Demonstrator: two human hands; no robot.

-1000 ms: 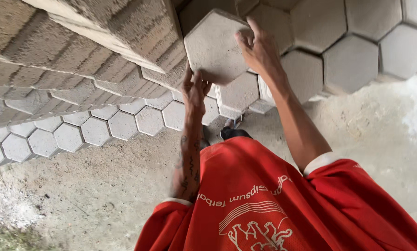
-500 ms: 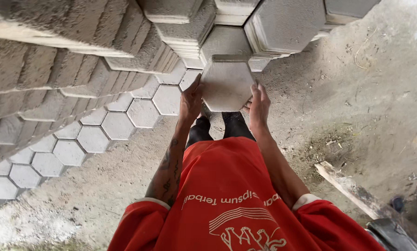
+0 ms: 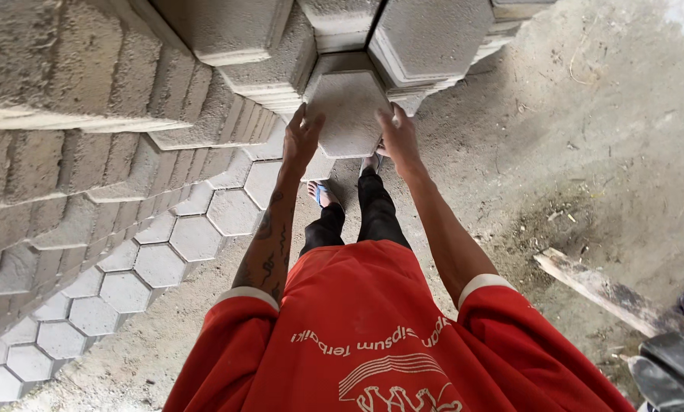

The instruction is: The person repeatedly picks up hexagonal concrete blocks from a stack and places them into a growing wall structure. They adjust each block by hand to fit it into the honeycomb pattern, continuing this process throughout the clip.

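In the head view, a grey hexagonal paving block [image 3: 347,113] of rough, grainy concrete, flat-faced with bevelled edges, is held out in front of the person at the foot of tall stacks of like blocks [image 3: 227,34], directly below the gap between two stack columns. The left hand [image 3: 301,137] clasps the block's left edge, fingers spread upward along the side and thumb on the face; its forearm, marked with dark tattoos, runs straight down from the block to a red sleeve with a white cuff. The right hand [image 3: 397,136] grips the block's right edge the same way, fingers curled over the rim, its arm extended and nearly straight. Left of the block, a single layer of hexagonal pavers [image 3: 159,255] lies fitted edge to edge like honeycomb on the sandy ground [image 3: 586,114]. Below the block show dark trousers and a sandalled foot [image 3: 320,192]. Far right of the block, a weathered wooden plank [image 3: 593,290] lies aslant on the dirt.
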